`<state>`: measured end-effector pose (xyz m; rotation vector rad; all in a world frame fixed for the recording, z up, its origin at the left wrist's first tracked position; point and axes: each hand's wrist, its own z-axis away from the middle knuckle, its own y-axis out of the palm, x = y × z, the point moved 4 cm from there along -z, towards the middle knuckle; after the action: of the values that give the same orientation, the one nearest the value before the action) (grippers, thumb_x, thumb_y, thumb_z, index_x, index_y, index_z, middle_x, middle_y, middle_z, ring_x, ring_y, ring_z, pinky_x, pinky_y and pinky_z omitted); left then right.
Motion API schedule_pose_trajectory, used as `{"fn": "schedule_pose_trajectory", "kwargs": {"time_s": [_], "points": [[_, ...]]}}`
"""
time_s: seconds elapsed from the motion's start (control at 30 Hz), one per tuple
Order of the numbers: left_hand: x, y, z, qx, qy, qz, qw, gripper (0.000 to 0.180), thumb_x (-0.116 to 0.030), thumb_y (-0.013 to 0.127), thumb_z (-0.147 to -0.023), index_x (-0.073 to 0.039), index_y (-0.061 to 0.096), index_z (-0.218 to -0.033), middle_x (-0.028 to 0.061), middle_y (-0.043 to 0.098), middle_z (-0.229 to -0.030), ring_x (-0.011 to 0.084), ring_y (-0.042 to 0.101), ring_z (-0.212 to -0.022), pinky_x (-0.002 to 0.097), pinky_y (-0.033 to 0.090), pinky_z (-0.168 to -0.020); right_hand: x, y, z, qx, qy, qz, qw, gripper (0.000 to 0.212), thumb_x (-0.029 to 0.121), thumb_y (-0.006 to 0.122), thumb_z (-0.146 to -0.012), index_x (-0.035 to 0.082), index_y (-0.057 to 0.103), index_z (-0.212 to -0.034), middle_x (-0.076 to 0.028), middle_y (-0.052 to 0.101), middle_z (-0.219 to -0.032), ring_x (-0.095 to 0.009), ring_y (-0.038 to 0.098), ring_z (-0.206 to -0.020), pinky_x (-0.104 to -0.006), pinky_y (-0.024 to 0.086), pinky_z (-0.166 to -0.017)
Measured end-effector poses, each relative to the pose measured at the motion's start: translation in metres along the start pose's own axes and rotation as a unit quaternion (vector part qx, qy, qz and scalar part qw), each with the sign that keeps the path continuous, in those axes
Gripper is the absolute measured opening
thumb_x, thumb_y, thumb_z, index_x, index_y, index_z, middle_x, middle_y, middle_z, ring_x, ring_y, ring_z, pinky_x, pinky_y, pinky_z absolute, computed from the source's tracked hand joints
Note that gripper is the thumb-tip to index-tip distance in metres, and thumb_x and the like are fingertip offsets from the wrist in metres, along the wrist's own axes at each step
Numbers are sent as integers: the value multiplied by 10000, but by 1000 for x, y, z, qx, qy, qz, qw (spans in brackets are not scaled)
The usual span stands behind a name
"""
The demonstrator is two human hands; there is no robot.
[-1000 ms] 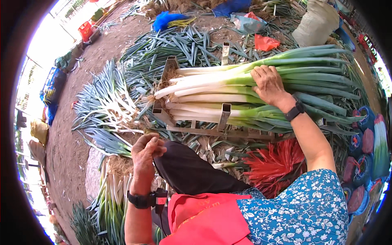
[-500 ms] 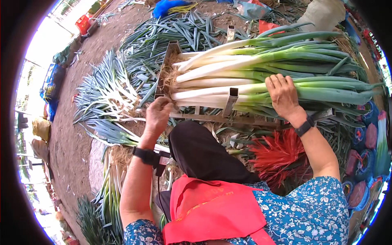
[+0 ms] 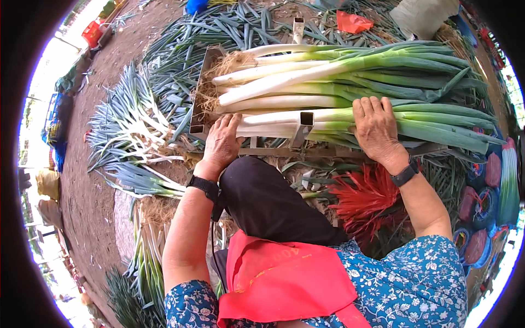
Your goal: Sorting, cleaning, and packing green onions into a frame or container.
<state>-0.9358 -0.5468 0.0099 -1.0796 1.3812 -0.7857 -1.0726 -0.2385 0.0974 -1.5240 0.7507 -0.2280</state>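
Large green onions (image 3: 306,85) with long white stems lie side by side across a metal rack (image 3: 203,87), roots to the left and green leaves to the right. My left hand (image 3: 222,141) is closed over the white end of the nearest stalks, close to the roots. Its fingers curl over the stems and the tips are partly hidden. My right hand (image 3: 377,128) grips the same near stalks farther right, where they turn green, fingers bent over the top. A short upright post (image 3: 302,131) of the rack stands between my hands, in front of the stalks.
Loose green onions (image 3: 134,117) are heaped on the dirt floor to the left, with cut leaves (image 3: 219,33) behind the rack. Red plastic strips (image 3: 365,199) lie below my right hand. Tied bundles stand at the lower left. My dark-trousered knee (image 3: 268,191) rises before the rack.
My left hand has moved from the rack's left corner onto the white stems. My right hand stays on the green part. The view has shifted slightly.
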Motion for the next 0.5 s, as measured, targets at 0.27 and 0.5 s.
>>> {"fn": "schedule_pose_trajectory", "kwargs": {"time_s": [0.27, 0.5], "points": [[-2, 10, -11, -13, -12, -49, 999, 454, -149, 708, -783, -59, 533, -1192, 127, 569, -1160, 326, 530, -1126, 425, 445, -941, 22, 22, -6, -64, -28, 53, 996, 299, 135, 596, -744, -4, 550, -1005, -122, 535, -936, -281, 514, -930, -397, 416, -826], [5, 20, -15, -6, 7, -102, 995, 364, -95, 627, -802, -56, 564, -1159, 119, 603, -1120, 308, 573, -1087, 413, 471, -917, 3, 38, -30, -83, -23, 84, 993, 224, 132, 557, -745, 32, 563, -946, -100, 518, -899, -262, 497, -895, -371, 411, -738]]}}
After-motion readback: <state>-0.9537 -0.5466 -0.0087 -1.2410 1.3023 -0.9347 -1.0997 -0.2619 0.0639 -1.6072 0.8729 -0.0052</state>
